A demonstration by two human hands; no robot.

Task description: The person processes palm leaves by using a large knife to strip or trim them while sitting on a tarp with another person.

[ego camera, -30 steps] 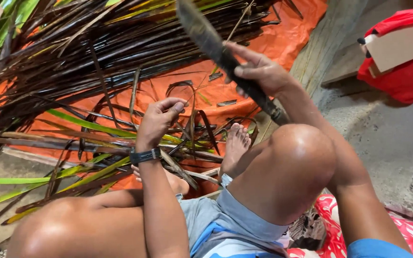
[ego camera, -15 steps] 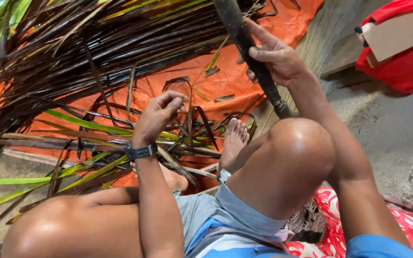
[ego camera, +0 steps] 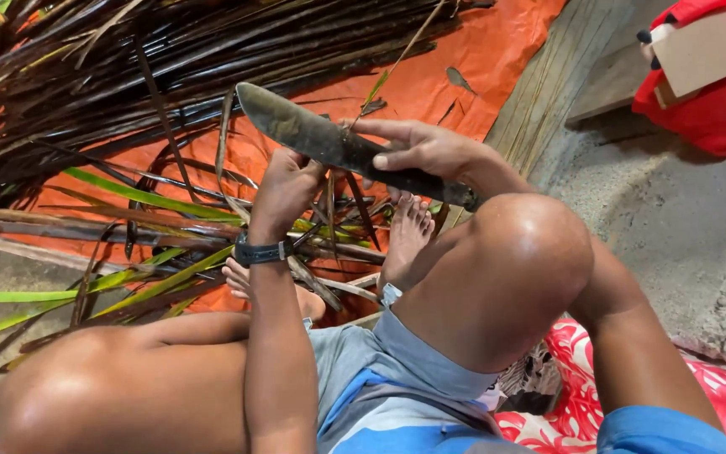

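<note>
My right hand (ego camera: pixel 422 151) grips a long dull-bladed machete (ego camera: pixel 296 128) near its handle, the blade lying level and pointing left across the view. My left hand (ego camera: pixel 286 189), with a dark watch on the wrist, is closed on thin dry leaf strips (ego camera: pixel 329 210) just below the blade. The blade rests close to my left fingers; whether it touches the strips I cannot tell. My bare feet (ego camera: pixel 405 231) rest on the leaves beneath both hands.
A big heap of dark dry palm fronds (ego camera: pixel 128 67) and some green leaves (ego camera: pixel 136 195) lies on an orange tarp (ego camera: pixel 481 59). A wooden plank (ego camera: pixel 556 76) and rough concrete floor are at right, a red bag (ego camera: pixel 716 101) at top right, red patterned cloth (ego camera: pixel 573 378) under me.
My right hand has brought the machete down from a raised, upright angle to lie level over my left hand. My left hand stayed on the strips.
</note>
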